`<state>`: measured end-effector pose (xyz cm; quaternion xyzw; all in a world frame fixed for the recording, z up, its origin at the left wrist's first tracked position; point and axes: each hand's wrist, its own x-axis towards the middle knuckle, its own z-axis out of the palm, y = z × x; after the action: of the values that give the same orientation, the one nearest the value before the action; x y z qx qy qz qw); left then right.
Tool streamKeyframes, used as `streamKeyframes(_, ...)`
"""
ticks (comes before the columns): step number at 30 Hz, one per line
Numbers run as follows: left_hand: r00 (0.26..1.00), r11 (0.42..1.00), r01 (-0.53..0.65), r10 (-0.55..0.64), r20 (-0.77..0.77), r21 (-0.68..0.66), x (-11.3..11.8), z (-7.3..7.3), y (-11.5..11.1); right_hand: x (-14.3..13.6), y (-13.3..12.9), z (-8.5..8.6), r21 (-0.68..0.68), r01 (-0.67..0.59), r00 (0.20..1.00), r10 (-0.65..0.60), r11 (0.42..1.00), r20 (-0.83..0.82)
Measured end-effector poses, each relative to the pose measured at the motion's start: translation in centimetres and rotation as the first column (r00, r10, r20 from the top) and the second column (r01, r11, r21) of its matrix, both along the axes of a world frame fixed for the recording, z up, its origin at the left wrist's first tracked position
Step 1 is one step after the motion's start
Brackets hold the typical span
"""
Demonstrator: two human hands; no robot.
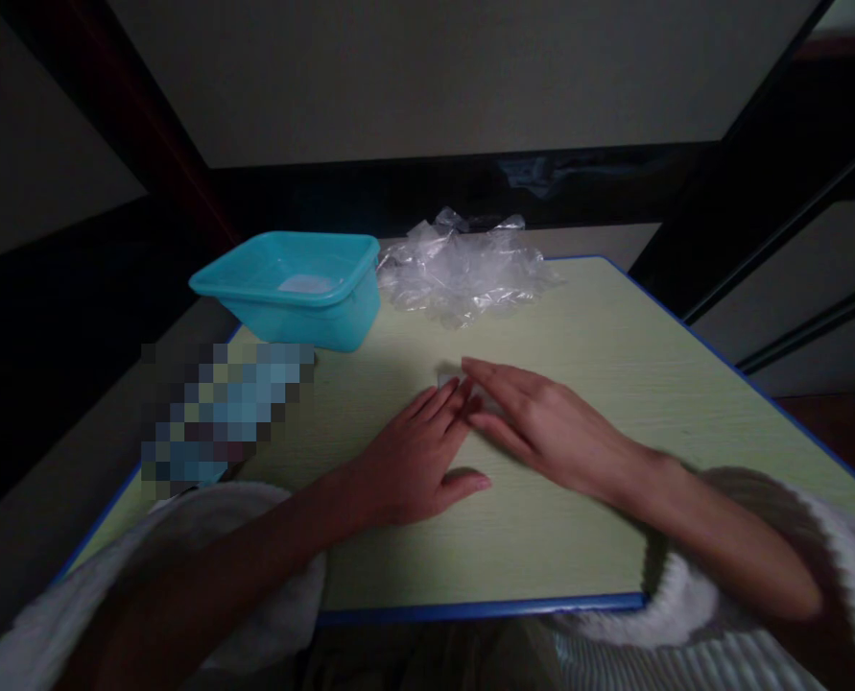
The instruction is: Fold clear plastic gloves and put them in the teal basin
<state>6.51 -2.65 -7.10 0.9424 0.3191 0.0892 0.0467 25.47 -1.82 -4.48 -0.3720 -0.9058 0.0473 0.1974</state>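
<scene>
My left hand [423, 451] lies palm down on the table, its fingers stretched out and the thumb apart. Close against its fingertips is my right hand [542, 413], fingers straight and angled over them. A small pale, flat piece [448, 380] shows at the fingertips of both hands. Most of it is covered, so I cannot tell what kind of thing it is. Both hands appear to press or rest on it rather than grip it.
A turquoise plastic basin [359, 307] stands at the back left, with something whitish inside. Beside it lies a heap of crumpled clear plastic bags [463, 274]. A pixelated bluish item [247, 403] is at the left. The pale table [578, 537] has a blue edge.
</scene>
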Motion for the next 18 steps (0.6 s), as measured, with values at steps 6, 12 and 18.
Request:
streamKeyframes(6,1.000,1.000,-0.015,0.015,0.008,-0.026,0.2,0.2,0.0,-0.2,-0.1,-2.4,-0.073,-0.048,0.971,0.064,0.996,0.231)
streamKeyframes(12,0.999,1.000,-0.011,0.011,-0.036,0.002,0.0,0.1,0.0,0.5,0.0,-2.8,-0.137,-0.007,0.975,0.037,0.991,0.219)
streamKeyframes(18,0.997,1.000,-0.023,0.022,-0.067,-0.013,0.0,0.0,0.0,0.4,0.0,-2.5,-0.173,0.028,0.966,0.018,0.985,0.256)
